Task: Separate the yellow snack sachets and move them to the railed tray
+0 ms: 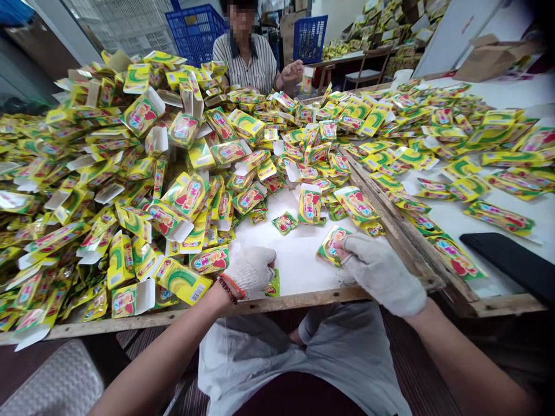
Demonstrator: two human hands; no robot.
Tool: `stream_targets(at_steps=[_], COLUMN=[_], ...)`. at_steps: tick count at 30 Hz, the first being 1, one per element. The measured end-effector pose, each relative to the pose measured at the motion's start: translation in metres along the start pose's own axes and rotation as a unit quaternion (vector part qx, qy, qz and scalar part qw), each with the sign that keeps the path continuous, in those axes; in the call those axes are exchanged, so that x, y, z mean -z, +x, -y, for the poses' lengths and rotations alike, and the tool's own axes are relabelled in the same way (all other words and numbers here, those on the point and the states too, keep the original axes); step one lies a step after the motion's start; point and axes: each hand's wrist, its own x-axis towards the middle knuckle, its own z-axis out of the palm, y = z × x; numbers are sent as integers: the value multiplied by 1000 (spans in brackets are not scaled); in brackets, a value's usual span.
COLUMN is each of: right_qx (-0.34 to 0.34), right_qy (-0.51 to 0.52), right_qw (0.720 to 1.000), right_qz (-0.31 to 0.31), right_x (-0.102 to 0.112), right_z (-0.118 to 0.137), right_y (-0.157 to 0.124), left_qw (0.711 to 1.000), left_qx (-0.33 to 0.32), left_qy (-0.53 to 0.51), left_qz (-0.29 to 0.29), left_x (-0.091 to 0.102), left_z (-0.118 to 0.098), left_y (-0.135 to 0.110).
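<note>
My right hand [381,271], in a white knit glove, pinches a small yellow and green candy box [333,246] above the white tabletop [295,260]. My left hand [251,270], gloved too and with a beaded bracelet at the wrist, is closed near the front edge. A small green packet [273,284] shows at its fingers, and the fingers seem to grip it. Between and beyond my hands lie a loose packet [284,223] and an upright-facing box [309,203]. A large heap of boxes [143,156], some with open flaps, rises at the left.
Wooden rails [385,214] edge and divide the table. More flat boxes [498,219] and a black phone [511,266] lie at the right. Across the heap a person [247,58] holds a box. Blue crates [197,34] and a cardboard carton [494,58] stand behind.
</note>
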Motion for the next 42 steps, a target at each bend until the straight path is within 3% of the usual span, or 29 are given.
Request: stream_targets(at_steps=[3, 6, 10, 12, 13, 16, 19, 22, 24, 27, 30, 34, 37, 40, 42], right_qx=[-21, -93, -138, -145, -154, -181, -185, -201, -212, -196, -177, -201, -188, -191, -203], right_qy=[90, 216, 379, 371, 352, 325, 347, 399, 424, 381, 363, 421, 420, 400, 405], right_qw=[995, 970, 913, 916, 922, 926, 917, 891, 877, 903, 915, 883, 885, 892, 887], right_qz=[29, 60, 56, 54, 57, 58, 65, 85, 80, 37, 28, 60, 73, 84, 87], right_x=[-21, -38, -49, -48, -48, -45, -43, -41, -41, -43, -47, -51, -50, -49, -49], right_z=[23, 36, 43, 45, 45, 45, 45, 48, 49, 49, 47, 49, 51, 52, 52], right_y=[1, 6, 16, 19, 20, 21, 19, 17, 17, 18, 19, 19, 19, 19, 19], left_qw=[988, 943, 844, 805, 799, 819, 851, 850, 836, 816, 821, 861, 859, 837, 817], left_qx=[-13, -22, -2, 7, 5, -29, -60, -80, -81, -48, -23, -67, -124, -121, -115], left_qy=[-134, -299, -523, -584, -592, -558, -481, -440, -474, -541, -541, -398, -332, -419, -501], left_qz=[-74, -144, -116, -104, -105, -131, -203, -279, -264, -196, -182, -310, -369, -329, -259], left_x=[-6, -9, -22, -32, -36, -40, -36, -30, -28, -27, -31, -40, -43, -41, -39], left_z=[-1, -7, -12, -12, -12, -13, -18, -27, -31, -34, -32, -29, -32, -38, -38], left_y=[6, 19, 38, 43, 44, 40, 30, 22, 19, 19, 21, 20, 20, 19, 19])
